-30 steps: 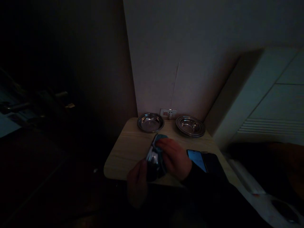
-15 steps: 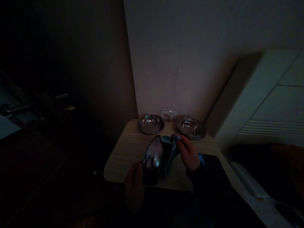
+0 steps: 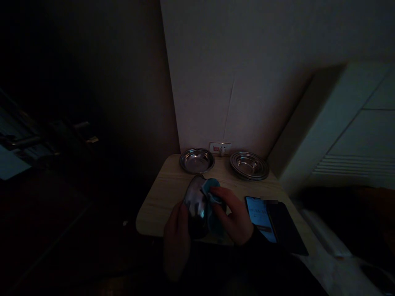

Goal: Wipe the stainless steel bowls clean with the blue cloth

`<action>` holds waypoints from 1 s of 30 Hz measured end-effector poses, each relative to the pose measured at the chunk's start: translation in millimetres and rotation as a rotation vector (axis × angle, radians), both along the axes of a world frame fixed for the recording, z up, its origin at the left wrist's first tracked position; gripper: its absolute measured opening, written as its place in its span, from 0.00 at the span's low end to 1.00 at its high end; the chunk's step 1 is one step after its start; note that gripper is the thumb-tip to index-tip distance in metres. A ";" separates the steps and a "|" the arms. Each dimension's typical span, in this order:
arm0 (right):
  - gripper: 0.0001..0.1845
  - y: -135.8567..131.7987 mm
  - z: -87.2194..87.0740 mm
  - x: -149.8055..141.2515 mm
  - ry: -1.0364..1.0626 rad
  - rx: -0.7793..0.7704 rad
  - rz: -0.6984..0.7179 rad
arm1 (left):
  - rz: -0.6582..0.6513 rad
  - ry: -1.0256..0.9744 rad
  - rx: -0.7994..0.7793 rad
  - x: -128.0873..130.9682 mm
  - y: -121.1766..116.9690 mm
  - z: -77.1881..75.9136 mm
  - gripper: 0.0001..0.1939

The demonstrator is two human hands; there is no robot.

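Note:
The room is dim. My left hand [image 3: 175,238] grips the near rim of a shiny steel plate [image 3: 195,202], held tilted on edge over the front of a small wooden table [image 3: 160,197]. My right hand [image 3: 233,213] presses a blue cloth [image 3: 212,205] against the plate's inner face, fingers curled round the cloth. Both hands hover just above the table's front edge.
A single steel plate [image 3: 196,160] and a stack of steel plates [image 3: 249,165] sit at the back of the table by a wall socket [image 3: 219,148]. A lit phone in a dark flip case [image 3: 268,218] lies at the right. A white cabinet [image 3: 345,135] stands right.
My right hand with the cloth swung out to the plate's far right edge, then came back down onto the plate's face. The phone is uncovered again. My left hand kept its hold.

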State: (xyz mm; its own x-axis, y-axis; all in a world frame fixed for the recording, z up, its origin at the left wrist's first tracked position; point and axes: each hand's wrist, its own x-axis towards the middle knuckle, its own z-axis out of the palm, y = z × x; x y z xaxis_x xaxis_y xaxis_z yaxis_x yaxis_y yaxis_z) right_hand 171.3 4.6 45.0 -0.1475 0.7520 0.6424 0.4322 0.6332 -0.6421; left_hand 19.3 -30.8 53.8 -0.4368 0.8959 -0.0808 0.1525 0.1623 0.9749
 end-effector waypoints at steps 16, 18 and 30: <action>0.17 8.2 7.7 -15.3 -0.156 0.184 0.064 | -0.004 0.074 0.130 4.4 13.3 1.1 0.20; 0.18 11.6 7.1 -13.1 -0.189 0.209 0.137 | -0.003 0.084 0.139 5.6 11.1 0.0 0.19; 0.12 -5.0 24.2 -1.7 -0.166 -0.058 0.127 | -0.154 0.080 0.133 7.2 1.8 -4.3 0.21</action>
State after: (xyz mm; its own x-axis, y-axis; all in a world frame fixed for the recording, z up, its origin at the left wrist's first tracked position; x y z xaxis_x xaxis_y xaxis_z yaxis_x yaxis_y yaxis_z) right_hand 169.6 -0.4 69.2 -0.3440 0.7556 0.5575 0.4540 0.6536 -0.6056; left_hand 26.4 -29.1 49.6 -0.2947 0.9528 0.0726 0.2435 0.0014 0.9699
